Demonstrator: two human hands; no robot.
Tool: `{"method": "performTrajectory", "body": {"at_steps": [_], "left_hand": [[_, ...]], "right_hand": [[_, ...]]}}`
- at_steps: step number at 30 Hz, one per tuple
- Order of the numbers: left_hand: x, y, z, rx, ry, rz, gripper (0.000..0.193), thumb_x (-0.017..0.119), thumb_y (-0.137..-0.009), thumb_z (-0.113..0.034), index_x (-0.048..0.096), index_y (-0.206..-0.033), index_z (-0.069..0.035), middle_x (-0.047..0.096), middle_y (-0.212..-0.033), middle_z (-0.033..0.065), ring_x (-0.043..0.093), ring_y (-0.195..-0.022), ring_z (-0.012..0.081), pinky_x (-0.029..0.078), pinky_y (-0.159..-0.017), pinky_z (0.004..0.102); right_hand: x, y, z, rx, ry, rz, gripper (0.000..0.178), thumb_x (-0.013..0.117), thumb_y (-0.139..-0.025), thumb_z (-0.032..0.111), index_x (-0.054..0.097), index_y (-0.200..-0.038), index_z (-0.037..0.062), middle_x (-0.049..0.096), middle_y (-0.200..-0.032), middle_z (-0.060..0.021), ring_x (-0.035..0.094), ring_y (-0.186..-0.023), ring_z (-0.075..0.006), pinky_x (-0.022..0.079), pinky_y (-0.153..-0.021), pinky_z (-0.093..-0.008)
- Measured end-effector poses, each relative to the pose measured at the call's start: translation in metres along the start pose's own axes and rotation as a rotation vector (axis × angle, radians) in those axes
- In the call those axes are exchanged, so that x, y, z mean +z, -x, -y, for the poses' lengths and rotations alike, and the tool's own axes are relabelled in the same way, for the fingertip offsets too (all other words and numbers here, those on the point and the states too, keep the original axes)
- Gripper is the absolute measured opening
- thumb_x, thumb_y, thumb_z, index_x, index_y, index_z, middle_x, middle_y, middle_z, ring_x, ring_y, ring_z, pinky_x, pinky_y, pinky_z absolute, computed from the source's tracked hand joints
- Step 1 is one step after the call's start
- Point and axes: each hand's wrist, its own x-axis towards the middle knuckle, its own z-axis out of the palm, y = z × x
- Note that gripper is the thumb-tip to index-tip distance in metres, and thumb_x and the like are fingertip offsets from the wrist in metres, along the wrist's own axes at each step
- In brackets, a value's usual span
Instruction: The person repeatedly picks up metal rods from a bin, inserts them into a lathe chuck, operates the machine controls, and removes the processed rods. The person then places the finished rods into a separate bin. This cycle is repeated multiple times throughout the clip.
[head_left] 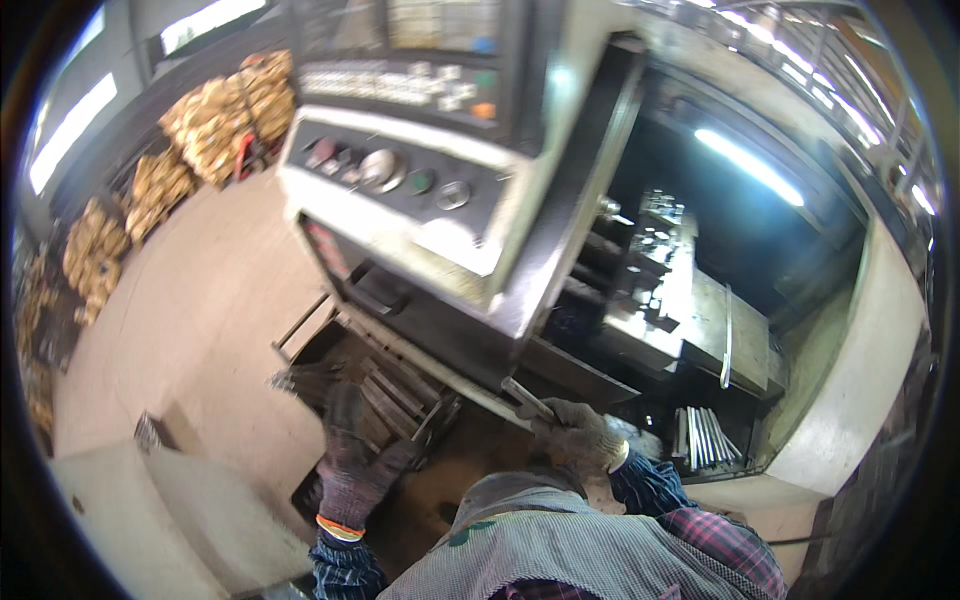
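My left hand [352, 470], in a dark knitted glove with an orange-edged cuff, reaches over a low metal cart. Its fingers point forward and the thumb stands apart; no held thing shows in it. Several metal rods [392, 398] lie in the cart just beyond and to the right of the fingers. My right hand [585, 437], gloved too, is closed around a short metal rod [528, 398], which sticks out toward the upper left. That hand is in front of the machine's lower edge, and the rod's near end is hidden in the glove.
A machine control panel [400, 185] with knobs and buttons stands ahead. To its right the machine's lit work area holds a metal fixture [650, 300], a long thin bar [727, 340] and several bright rods [708, 437]. Yellowish bales [228, 115] line the far left; a pale cabinet [160, 520] stands near left.
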Motion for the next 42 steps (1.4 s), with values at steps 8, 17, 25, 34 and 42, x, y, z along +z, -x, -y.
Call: {"method": "performTrajectory", "body": {"at_steps": [8,17,25,34,42], "left_hand": [[0.192,-0.085,-0.151,0.607,0.098,0.443,0.063,0.077,-0.09,-0.04,0.057,-0.139,-0.005,0.055,-0.143,0.0186,0.051,-0.137,0.0365,0.043,-0.113,0.0438],[0.408,-0.18,-0.233,0.764,-0.112,0.51,0.057,0.057,-0.098,-0.052,0.061,-0.137,-0.009,0.058,-0.14,0.0207,0.053,-0.132,0.0392,0.042,-0.111,0.048],[0.555,-0.344,-0.223,0.583,-0.736,0.506,0.049,0.056,-0.091,-0.045,0.064,-0.132,-0.02,0.046,-0.151,0.0185,0.034,-0.144,0.0436,0.019,-0.118,0.0676],[0.647,-0.407,-0.179,0.806,-1.329,1.029,0.034,0.07,-0.092,-0.027,0.075,-0.125,-0.02,0.071,-0.129,0.006,0.066,-0.122,0.0302,0.053,-0.097,0.0559],[0.673,-0.295,-0.29,1.159,-0.886,1.118,0.036,0.054,-0.096,-0.016,0.063,-0.129,-0.006,0.072,-0.117,0.0199,0.072,-0.107,0.0357,0.054,-0.091,0.059]], "right_hand": [[-0.126,0.073,-0.126,-0.17,-0.52,-0.211,0.043,0.069,-0.096,0.015,0.062,-0.135,0.0009,0.069,-0.116,-0.0019,0.062,-0.094,-0.01,0.052,-0.088,-0.0254],[-0.16,0.123,-0.175,0.065,-0.732,-0.49,0.031,0.06,-0.098,0.005,0.066,-0.129,0.0028,0.058,-0.086,0.005,0.051,-0.068,-0.0029,0.044,-0.061,-0.019],[-0.157,0.155,-0.179,0.273,-0.785,-0.682,0.037,0.064,-0.103,0.021,0.06,-0.132,-0.0033,0.073,-0.092,-0.0098,0.074,-0.079,-0.0178,0.058,-0.073,-0.0271],[-0.12,0.178,-0.198,0.452,-0.759,-0.931,0.033,0.068,-0.101,0.022,0.066,-0.128,0.0033,0.076,-0.079,-0.0079,0.062,-0.062,-0.0064,0.041,-0.053,-0.0214],[-0.101,0.151,-0.221,0.412,-0.802,-0.951,0.029,0.066,-0.102,0.018,0.065,-0.125,0.0014,0.074,-0.078,-0.009,0.065,-0.065,-0.0078,0.044,-0.054,-0.0231]]}}
